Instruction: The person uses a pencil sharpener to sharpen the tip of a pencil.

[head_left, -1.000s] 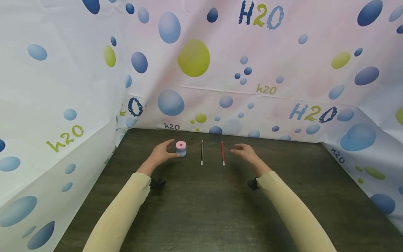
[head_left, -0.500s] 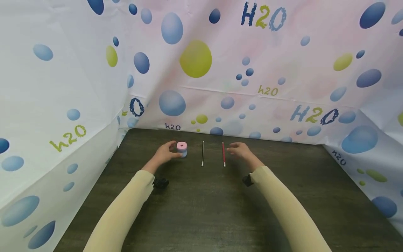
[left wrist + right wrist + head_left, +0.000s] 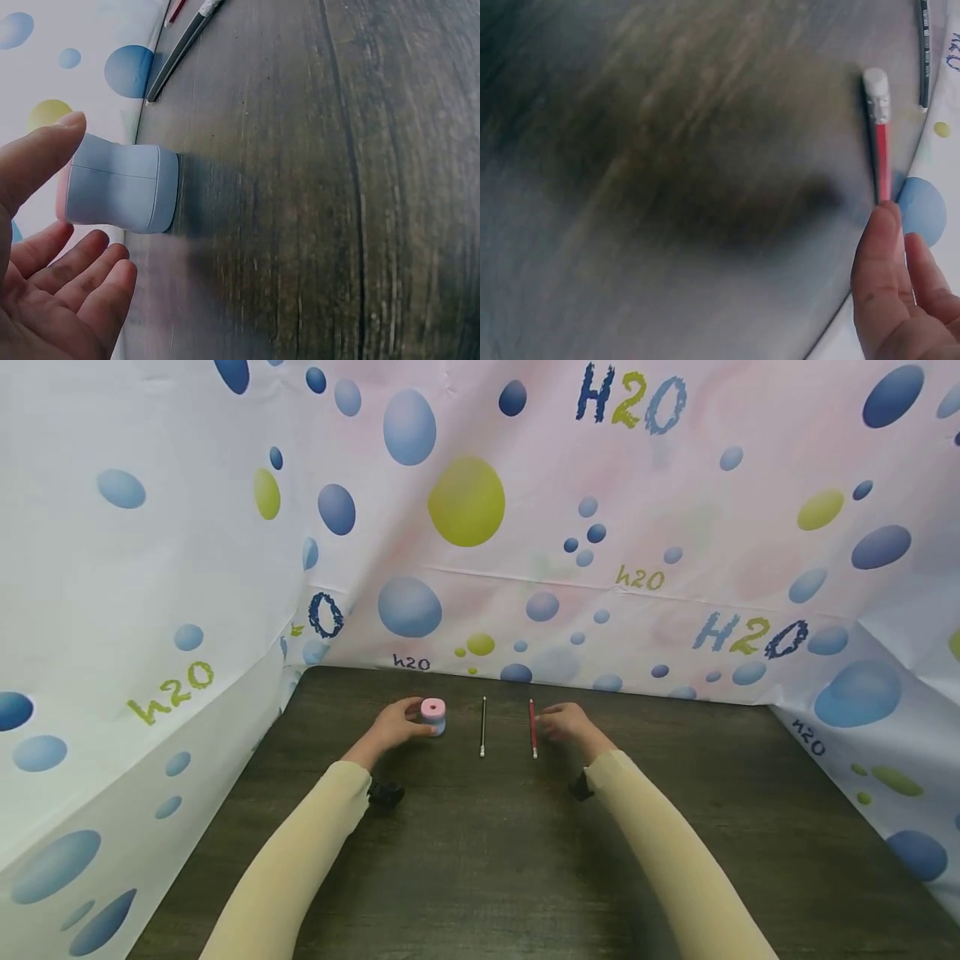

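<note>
I see bubble-printed sheeting (image 3: 652, 502) along the far, left and right edges of the dark bench (image 3: 480, 877), whose wood stretches open towards the right edge. The left hand (image 3: 393, 724) is spread wide about a pink-topped blue block (image 3: 433, 717) near the far-left corner; contact I can't tell. The right hand (image 3: 564, 722) has narrowed fingers at a red pencil (image 3: 883, 154); grip unclear. Only the right wrist view shows me print on the black pencil (image 3: 925, 56).

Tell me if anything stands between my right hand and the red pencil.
Nothing visible does. Your right hand is close beside the red pencil, and the black pencil lies on the red one's other side, out of the way.
</note>
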